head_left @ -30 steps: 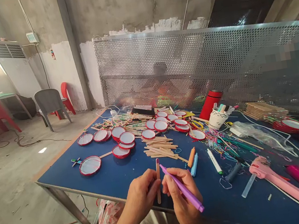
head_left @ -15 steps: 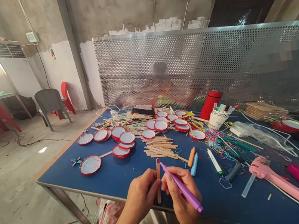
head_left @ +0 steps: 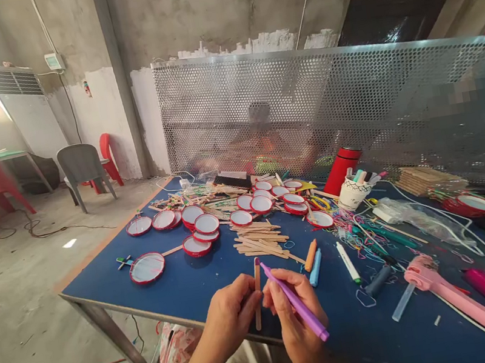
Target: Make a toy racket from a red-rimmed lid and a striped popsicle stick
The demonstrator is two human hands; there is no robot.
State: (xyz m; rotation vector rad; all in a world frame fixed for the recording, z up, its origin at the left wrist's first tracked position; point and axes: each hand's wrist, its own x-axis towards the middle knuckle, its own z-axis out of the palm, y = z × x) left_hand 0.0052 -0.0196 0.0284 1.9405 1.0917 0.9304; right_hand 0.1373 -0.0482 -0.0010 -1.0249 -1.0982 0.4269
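Note:
Between the thumb and fingers of my left hand is a wooden craft stick, held nearly upright near the table's front edge. Its top end looks purple. My right hand grips a purple marker like a pen, its tip touching or very close to the stick's top end. Beyond my hands lies a loose pile of bare craft sticks. An orange marker and a blue marker rest just past my right hand.
Red-rimmed white discs cover the left and middle of the blue table. To the right are a white marker, a pink glue gun, tangled strings, a pen cup and a red bottle. A perforated metal screen stands behind.
The purple marker's tip has shifted very slightly at the top of the craft stick. Both hands keep their grip and nearly the same place.

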